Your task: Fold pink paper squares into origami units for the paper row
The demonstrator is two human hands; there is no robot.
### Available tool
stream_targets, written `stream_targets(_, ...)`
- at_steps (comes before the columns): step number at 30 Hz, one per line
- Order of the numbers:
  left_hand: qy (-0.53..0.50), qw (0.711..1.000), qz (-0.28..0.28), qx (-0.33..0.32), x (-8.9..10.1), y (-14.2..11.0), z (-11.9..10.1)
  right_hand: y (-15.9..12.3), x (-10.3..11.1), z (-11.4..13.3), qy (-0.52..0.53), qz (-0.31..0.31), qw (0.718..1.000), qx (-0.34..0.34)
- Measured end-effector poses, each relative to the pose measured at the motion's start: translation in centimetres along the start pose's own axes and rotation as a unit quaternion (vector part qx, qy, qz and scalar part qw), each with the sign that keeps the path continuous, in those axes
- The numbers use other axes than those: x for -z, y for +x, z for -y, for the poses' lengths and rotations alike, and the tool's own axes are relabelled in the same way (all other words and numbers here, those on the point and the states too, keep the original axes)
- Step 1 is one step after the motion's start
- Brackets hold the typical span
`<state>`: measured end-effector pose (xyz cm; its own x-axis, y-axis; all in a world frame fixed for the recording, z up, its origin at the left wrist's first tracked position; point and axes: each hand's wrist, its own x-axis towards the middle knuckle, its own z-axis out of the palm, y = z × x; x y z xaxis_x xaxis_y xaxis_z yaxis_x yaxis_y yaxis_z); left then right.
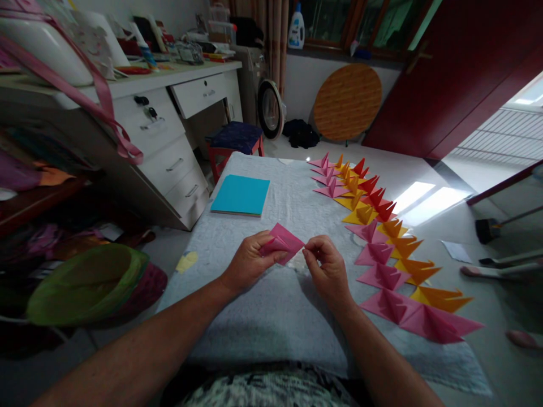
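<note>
A folded pink paper (283,239) is held above the grey cloth-covered table (263,316), near its middle. My left hand (250,261) pinches the paper's left side, fingers closed on it. My right hand (326,268) pinches its right corner between thumb and fingers. Along the table's right side lies a long row of folded paper pieces (384,249) in pink, yellow, orange and red. A stack of blue paper (241,195) lies flat on the far left of the table.
A white desk with drawers (169,141) stands to the left, cluttered on top. A green basin (85,282) sits low at the left. A red stool (233,144) stands beyond the table. A round wooden board (348,102) leans on the far wall.
</note>
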<state>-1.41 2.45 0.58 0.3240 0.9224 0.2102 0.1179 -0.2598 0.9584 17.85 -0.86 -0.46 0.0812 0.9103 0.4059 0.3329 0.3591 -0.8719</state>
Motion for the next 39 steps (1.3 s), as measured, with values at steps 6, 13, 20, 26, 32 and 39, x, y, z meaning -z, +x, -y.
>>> stream_targets(6,-0.074,0.996,0.037,0.038,-0.29,-0.24,-0.08,-0.22,0.06,0.04,0.018,0.015,0.999,-0.032)
stream_targets(13,0.009,0.999,0.041,-0.034,0.07,-0.15,0.42,-0.42,-0.06,-0.26,0.062,0.008,0.997,-0.048)
stream_targets(20,0.063,0.989,0.03,-0.129,0.3,0.21,0.46,-0.49,0.04,-0.33,0.051,0.012,0.998,-0.021)
stream_targets(26,0.109,0.983,0.037,-0.142,0.48,0.14,0.7,-0.27,0.21,0.25,0.034,0.041,0.997,0.052)
stream_targets(32,0.125,0.978,0.038,-0.159,0.62,0.16,0.63,-0.16,0.25,0.39,0.011,0.059,0.994,0.087)
stream_targets(39,0.137,0.976,0.034,-0.167,0.58,0.12,0.16,-0.13,0.08,0.27,-0.007,0.082,0.991,0.109)
